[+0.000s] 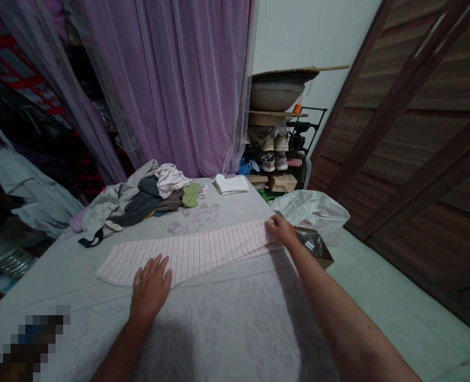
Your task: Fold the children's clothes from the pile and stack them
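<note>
Striped knit (187,256), L hand (150,289) flat, R hand (281,231) pinching

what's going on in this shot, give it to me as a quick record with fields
left hand: open, pressed flat on the pink-striped white cloth
right hand: gripping the cloth's far end
surface: patterned bed sheet
beyond the cloth: heap of clothes, folded white garment
beside right hand: cardboard box, white plastic bag
background: lilac curtain, shoes on a rack
</note>
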`<action>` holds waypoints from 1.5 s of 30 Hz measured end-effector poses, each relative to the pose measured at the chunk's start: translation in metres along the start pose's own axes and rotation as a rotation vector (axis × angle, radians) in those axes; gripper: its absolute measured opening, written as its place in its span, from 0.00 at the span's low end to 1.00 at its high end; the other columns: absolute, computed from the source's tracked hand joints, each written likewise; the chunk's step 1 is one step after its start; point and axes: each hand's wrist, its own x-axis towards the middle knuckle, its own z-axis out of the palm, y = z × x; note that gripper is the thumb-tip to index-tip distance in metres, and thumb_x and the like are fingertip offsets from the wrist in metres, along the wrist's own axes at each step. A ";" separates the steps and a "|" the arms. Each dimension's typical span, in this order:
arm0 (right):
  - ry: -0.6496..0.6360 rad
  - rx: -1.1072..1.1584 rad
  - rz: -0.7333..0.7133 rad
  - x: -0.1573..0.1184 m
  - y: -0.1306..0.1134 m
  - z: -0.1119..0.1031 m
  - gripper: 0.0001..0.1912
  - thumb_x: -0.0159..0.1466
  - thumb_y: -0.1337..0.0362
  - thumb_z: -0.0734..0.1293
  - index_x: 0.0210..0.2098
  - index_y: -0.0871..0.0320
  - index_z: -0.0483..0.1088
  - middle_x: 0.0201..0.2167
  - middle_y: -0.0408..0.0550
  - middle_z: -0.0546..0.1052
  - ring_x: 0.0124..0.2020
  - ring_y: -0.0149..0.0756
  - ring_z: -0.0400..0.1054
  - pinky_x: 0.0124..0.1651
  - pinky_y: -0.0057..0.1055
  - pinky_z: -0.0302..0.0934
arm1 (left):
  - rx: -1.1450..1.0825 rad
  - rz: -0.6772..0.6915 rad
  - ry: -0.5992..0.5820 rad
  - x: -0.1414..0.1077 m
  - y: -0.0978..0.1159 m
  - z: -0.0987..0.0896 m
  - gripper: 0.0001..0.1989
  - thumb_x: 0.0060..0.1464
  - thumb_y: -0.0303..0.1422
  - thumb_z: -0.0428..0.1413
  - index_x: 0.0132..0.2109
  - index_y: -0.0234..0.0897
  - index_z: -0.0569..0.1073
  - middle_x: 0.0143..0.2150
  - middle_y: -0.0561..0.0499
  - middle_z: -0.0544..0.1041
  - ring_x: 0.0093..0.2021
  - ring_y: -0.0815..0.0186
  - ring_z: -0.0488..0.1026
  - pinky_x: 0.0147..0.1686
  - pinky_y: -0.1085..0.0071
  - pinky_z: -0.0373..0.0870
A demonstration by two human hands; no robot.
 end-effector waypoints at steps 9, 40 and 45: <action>-0.146 0.007 0.030 0.007 0.005 0.012 0.21 0.64 0.51 0.62 0.42 0.62 0.75 0.38 0.53 0.79 0.37 0.38 0.73 0.35 0.27 0.59 | -0.006 0.017 0.099 -0.003 -0.008 0.018 0.23 0.64 0.34 0.42 0.62 0.40 0.69 0.66 0.46 0.66 0.67 0.56 0.58 0.66 0.53 0.50; 0.088 -0.178 0.121 -0.047 0.002 0.020 0.17 0.68 0.57 0.57 0.52 0.55 0.68 0.40 0.53 0.79 0.41 0.42 0.73 0.41 0.32 0.59 | 0.044 0.015 0.008 0.001 0.000 0.001 0.25 0.64 0.36 0.39 0.63 0.36 0.67 0.66 0.44 0.65 0.67 0.55 0.58 0.65 0.52 0.52; 0.253 -0.132 0.023 -0.048 0.007 0.026 0.23 0.65 0.64 0.58 0.58 0.61 0.63 0.53 0.58 0.72 0.52 0.42 0.66 0.50 0.32 0.58 | 0.035 0.019 0.018 0.001 -0.001 0.002 0.25 0.64 0.36 0.39 0.63 0.36 0.67 0.66 0.44 0.66 0.67 0.55 0.58 0.65 0.52 0.52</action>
